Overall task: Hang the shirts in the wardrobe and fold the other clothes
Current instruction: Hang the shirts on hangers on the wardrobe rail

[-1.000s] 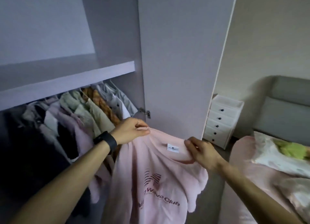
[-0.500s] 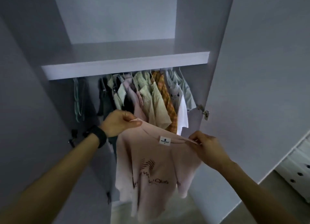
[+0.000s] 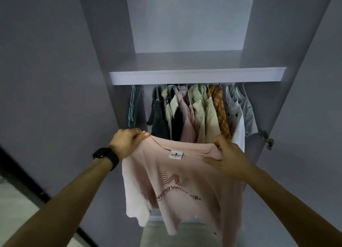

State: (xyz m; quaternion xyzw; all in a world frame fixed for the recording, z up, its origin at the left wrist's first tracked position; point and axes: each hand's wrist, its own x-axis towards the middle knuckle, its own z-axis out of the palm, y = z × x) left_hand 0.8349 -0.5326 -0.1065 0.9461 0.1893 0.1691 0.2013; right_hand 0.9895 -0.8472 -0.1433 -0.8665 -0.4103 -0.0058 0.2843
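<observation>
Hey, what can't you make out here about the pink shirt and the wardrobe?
Head view:
1. Hanging rail: hidden behind the shelf.
2. Any hanger inside the pink T-shirt: covered by fabric, left hand and right hand.
3. Wording of the print: partly lost in folds.
4. Text on the label: too small.

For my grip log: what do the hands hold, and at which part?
The pink T-shirt, at its shoulders: the left hand and the right hand grip either side of the collar.
</observation>
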